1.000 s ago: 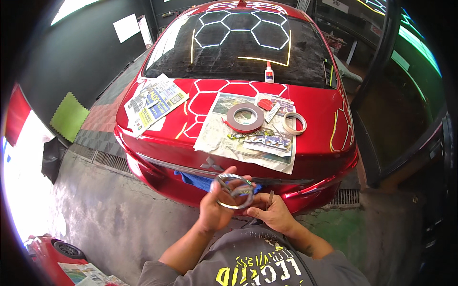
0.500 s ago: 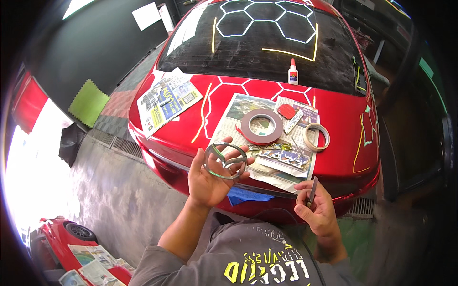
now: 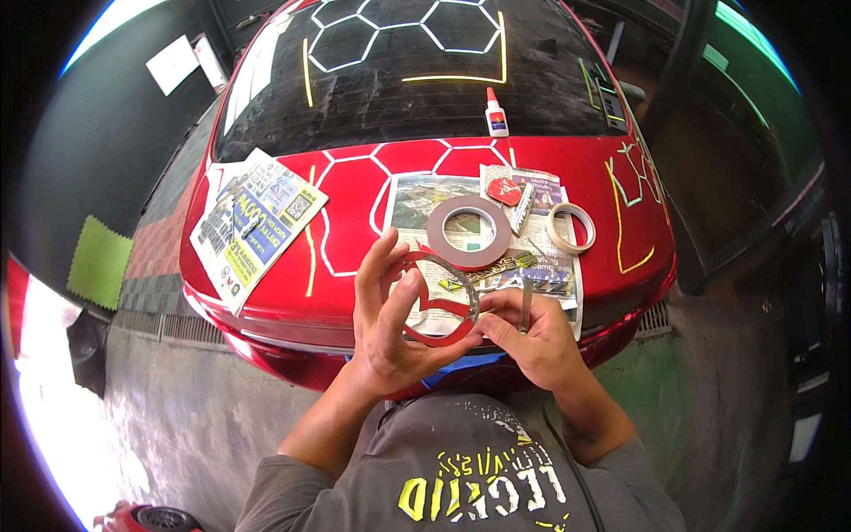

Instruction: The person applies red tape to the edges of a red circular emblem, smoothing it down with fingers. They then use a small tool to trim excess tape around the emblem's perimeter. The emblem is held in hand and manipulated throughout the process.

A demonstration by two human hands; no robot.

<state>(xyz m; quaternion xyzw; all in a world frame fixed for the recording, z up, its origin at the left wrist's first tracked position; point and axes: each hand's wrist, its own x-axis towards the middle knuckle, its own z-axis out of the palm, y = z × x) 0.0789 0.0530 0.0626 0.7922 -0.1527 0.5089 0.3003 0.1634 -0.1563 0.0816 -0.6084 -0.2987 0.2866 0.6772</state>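
Note:
My left hand point(image 3: 381, 332) curls round an oval ring-shaped car emblem point(image 3: 446, 339), held up over the rear edge of the red car. Its red-covered back faces me; chrome shows at its right rim. Between the fingers of my right hand point(image 3: 541, 348) stands a thin, narrow metal tool point(image 3: 526, 304), blade-like, its exact kind unclear. The right fingertips meet the emblem's lower right edge. Just beyond, on newspaper point(image 3: 425, 197), lie a wide grey tape roll point(image 3: 435, 236) with a red liner, and lettered badge pieces point(image 3: 519, 262), partly hidden behind my hands.
The boot lid point(image 3: 341, 300) carries hexagon tape lines. A masking tape roll point(image 3: 589, 235) and a red round piece point(image 3: 503, 191) lie on the newspaper. A glue bottle point(image 3: 497, 121) stands by the rear window. Another folded newspaper point(image 3: 257, 226) rests at the left.
The emblem has turned from its chrome face to its red back in my left hand. My right hand has moved left with the tool to its edge. The view has shifted right.

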